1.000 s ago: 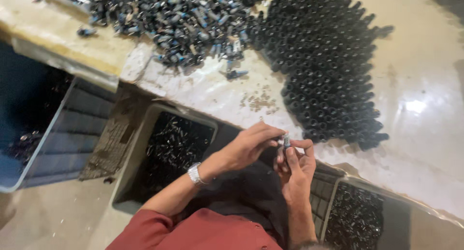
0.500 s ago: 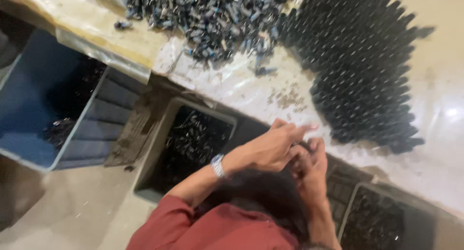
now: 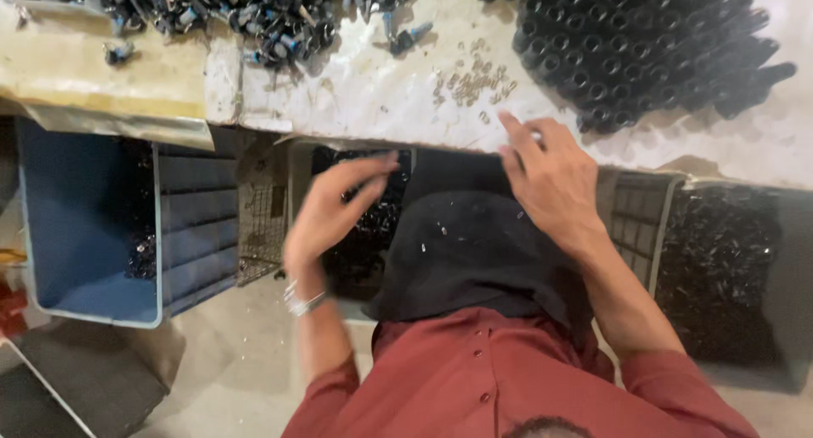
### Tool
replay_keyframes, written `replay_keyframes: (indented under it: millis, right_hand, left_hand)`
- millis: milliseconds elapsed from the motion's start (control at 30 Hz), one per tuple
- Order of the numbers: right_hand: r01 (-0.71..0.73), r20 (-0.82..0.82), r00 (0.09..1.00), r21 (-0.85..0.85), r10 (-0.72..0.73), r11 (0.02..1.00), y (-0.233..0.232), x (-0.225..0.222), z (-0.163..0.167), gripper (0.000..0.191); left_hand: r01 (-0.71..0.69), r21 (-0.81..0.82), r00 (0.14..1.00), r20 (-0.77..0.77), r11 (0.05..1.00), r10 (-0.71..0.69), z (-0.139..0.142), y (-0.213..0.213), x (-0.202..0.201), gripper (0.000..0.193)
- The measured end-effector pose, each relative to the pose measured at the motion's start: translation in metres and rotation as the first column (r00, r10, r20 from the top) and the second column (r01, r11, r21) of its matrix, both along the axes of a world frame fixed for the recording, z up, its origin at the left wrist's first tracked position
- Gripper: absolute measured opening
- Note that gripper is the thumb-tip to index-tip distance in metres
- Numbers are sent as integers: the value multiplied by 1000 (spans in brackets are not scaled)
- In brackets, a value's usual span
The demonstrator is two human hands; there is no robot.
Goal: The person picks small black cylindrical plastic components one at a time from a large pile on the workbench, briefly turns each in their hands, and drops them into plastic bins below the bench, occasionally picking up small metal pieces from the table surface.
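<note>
Likely workshop: parts-strewn bench [image 3: 356, 91], bins [image 3: 93, 235].

Right hand [image 3: 550, 180] at bench [image 3: 356, 91] edge, fingertips pinching something small, near scattered metal rings [image 3: 470, 82]. Left hand [image 3: 334, 209] blurred, fingers loose, above a bin of black parts [image 3: 373, 226]. Black tubes [image 3: 635, 40] massed on the bench; blue crate [image 3: 93, 226] beside.

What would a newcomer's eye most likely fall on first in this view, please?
Probably the dense block of upright black tubes at the table's top right. Next, the right hand reaching to the table edge near small scattered metal bits, with the blurred left hand over a grey crate of dark parts.
</note>
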State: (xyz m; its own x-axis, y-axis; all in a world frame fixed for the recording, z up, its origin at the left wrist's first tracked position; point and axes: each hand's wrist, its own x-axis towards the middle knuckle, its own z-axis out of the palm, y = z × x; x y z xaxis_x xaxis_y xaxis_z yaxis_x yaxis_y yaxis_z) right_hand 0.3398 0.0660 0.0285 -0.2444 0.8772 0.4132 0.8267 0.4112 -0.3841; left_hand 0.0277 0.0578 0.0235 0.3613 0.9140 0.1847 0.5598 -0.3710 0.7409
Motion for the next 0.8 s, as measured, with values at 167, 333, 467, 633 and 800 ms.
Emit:
replay_keyframes:
  millis: [167,333,467,633,800]
  right_hand:
    - [-82,143,987,46,74,996,-2,-13,-3,45]
    - [53,-398,916,-10,-52,999,3,-5,-5,15]
    - [108,-519,850,1,-92,994,0,0,-6,13]
    - [70,-772,531,-370,-348,926,-19,-21,-11,11]
    - [-129,-819,572,-31,49,991,-21,-30,-13,10]
  left_hand:
    - [-202,493,928,-179,846,326,-3,78,79,38]
    - [-150,633,843,-319,759,433,-17,149,89,16]
    - [-301,398,953,145,867,264,-16,109,85,23]
    - [-196,-197,778,564,960,275,-3,26,102,20]
    - [357,-434,245,898,827,366,-15,-12,119,32]
